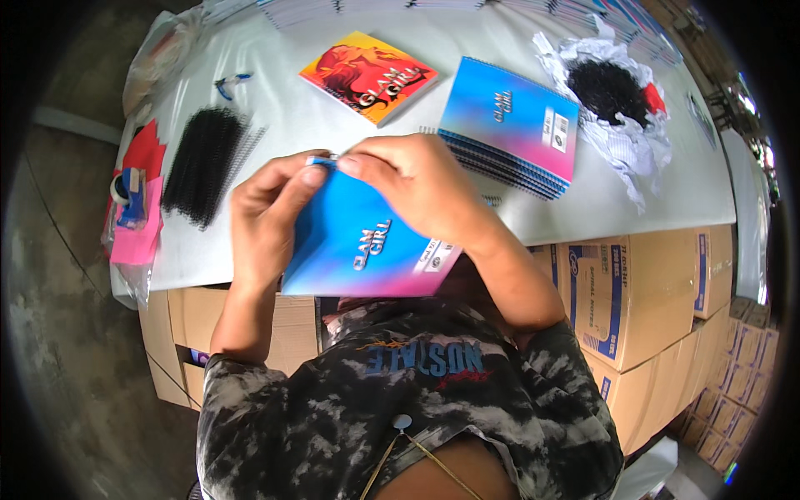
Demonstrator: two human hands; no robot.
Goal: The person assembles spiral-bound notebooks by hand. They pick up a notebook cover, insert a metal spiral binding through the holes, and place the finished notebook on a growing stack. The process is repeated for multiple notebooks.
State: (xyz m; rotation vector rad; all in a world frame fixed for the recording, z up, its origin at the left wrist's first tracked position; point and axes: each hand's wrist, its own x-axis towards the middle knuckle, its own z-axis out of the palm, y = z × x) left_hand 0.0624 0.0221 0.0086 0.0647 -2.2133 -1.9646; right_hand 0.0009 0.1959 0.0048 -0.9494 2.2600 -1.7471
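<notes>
At the top corner of a glossy blue-to-pink notebook (354, 221), the left hand (265, 200) and right hand (421, 179) are pinching it between closed fingers, equally near; its flat cover is spreading below them, long axis partly hidden, while springy black coils (204, 167) are lying leftward on the smooth desk (271, 92).
</notes>
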